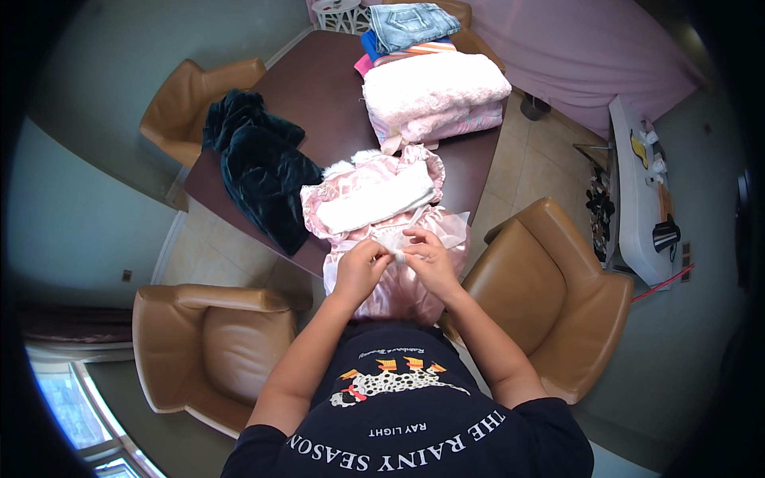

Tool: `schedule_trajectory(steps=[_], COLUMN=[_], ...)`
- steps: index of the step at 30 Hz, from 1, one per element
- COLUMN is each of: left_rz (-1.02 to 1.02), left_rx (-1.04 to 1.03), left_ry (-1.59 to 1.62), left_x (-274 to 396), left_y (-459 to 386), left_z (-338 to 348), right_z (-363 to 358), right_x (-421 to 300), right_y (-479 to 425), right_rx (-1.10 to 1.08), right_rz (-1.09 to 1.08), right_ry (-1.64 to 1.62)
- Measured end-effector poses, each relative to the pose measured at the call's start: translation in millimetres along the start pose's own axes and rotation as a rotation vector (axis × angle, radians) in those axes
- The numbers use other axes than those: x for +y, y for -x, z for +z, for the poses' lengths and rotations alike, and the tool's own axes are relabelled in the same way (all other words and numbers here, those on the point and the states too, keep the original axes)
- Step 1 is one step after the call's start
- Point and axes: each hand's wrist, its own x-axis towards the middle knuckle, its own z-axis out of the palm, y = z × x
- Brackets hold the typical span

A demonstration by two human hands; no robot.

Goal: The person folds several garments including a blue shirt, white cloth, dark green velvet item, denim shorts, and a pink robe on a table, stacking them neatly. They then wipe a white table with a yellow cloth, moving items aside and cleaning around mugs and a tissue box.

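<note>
A pink satin child's dress [394, 293] lies on the near end of the table, its skirt hanging over the edge towards me. Across its bodice is a white band of fabric [376, 203], and the sleeves are puffed. At the waist, my left hand [363, 266] and my right hand [429, 263] pinch a sheer white fabric tie [393, 242] between thumbs and fingers. The hands almost meet there. Whether the tie is knotted is too small to tell.
The dark red table [323, 77] carries a dark green velvet garment [263, 167] at left. Beyond the dress sit a fluffy pink-white folded blanket [436, 83] and folded jeans [412, 24] on other clothes. Tan leather armchairs [526, 281] stand around; a white shelf [633, 197] is at right.
</note>
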Motion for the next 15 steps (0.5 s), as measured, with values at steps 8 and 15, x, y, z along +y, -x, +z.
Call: schedule_trajectory(steps=[8,15], left_rz=[-0.298,-0.419], left_rx=[-0.123,-0.037], left_ry=[0.026,-0.124], left_x=[-14,-51], left_y=[7,26], left_z=[-4,-10], right_z=[-14,-40], right_x=[36,80], right_y=[-14,-15], right_rx=[0.367,0.513], right_rz=[0.114,0.614], right_ry=[-0.149,-0.356])
